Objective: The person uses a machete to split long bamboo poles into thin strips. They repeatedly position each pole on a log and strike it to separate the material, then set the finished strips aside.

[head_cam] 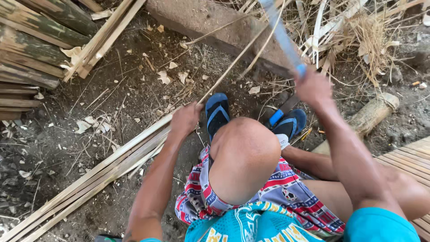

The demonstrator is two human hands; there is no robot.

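Note:
I sit with knees bent over dirt ground. My left hand grips a thin bamboo strip that runs up and to the right, just above a bundle of split bamboo slats lying diagonally on the ground. My right hand is raised and closed on the blue handle of a long blade that points up and away, blurred. The blade is apart from the strip. My feet wear blue sandals.
Green bamboo poles are stacked at the upper left. A concrete slab lies ahead, dry leaves and straw at upper right. A short bamboo log rests right, a slatted bamboo platform beside me.

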